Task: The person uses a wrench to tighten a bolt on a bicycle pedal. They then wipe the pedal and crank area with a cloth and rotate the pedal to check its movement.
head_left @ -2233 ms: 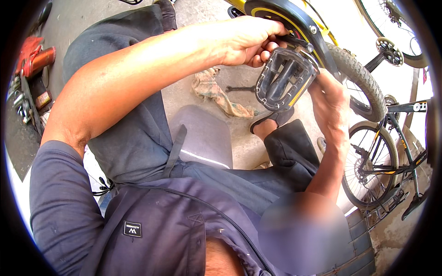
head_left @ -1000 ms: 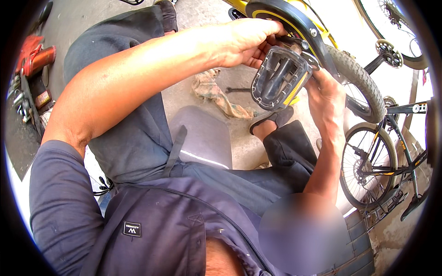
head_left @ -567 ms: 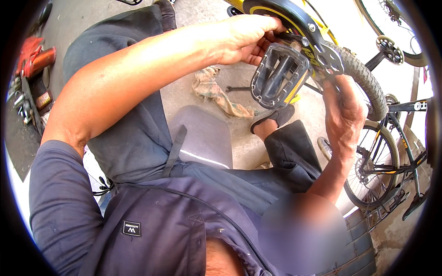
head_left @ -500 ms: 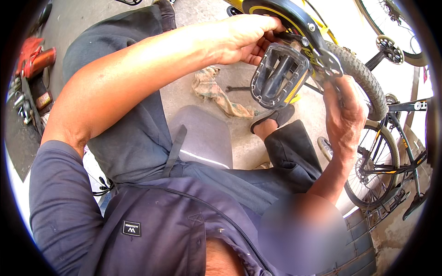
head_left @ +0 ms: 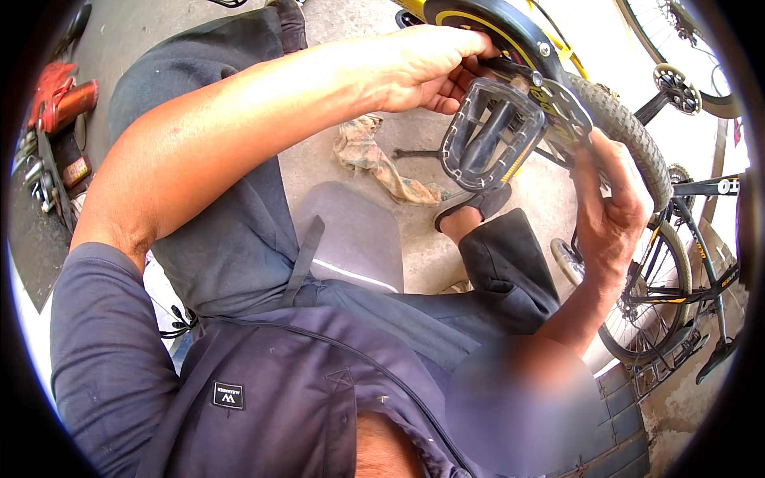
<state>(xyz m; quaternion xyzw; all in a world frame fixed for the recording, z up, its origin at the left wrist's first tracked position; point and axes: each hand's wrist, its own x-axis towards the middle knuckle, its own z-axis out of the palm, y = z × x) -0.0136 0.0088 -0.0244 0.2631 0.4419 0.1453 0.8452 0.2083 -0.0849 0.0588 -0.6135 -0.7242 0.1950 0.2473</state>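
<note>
A black bicycle pedal [head_left: 492,135] with a toothed cage and a yellow reflector hangs from the crank by a black chain guard [head_left: 486,14]. Just above the pedal, my left hand [head_left: 434,72] is closed, thumb and fingers pinching a dark part near the pedal's axle. Whether that part is the crank or a tool's end, I cannot tell. On the pedal's other side my right hand [head_left: 610,191] grips a flat metal spanner [head_left: 570,110] with holes in it, between thumb and fingers. The spanner's inner end is partly hidden behind the pedal.
A knobbly tyre [head_left: 625,131] rises close behind my right hand. Another bicycle [head_left: 685,291] stands at the right. On the floor lie a stained rag [head_left: 374,163] and a dark spanner [head_left: 418,153]. Tools and a red-orange container [head_left: 76,105] sit at the far left.
My right hand and the flat spanner have shifted slightly right, the spanner's face now turned more to view. The pedal has moved a little right; my left hand keeps its pinch.
</note>
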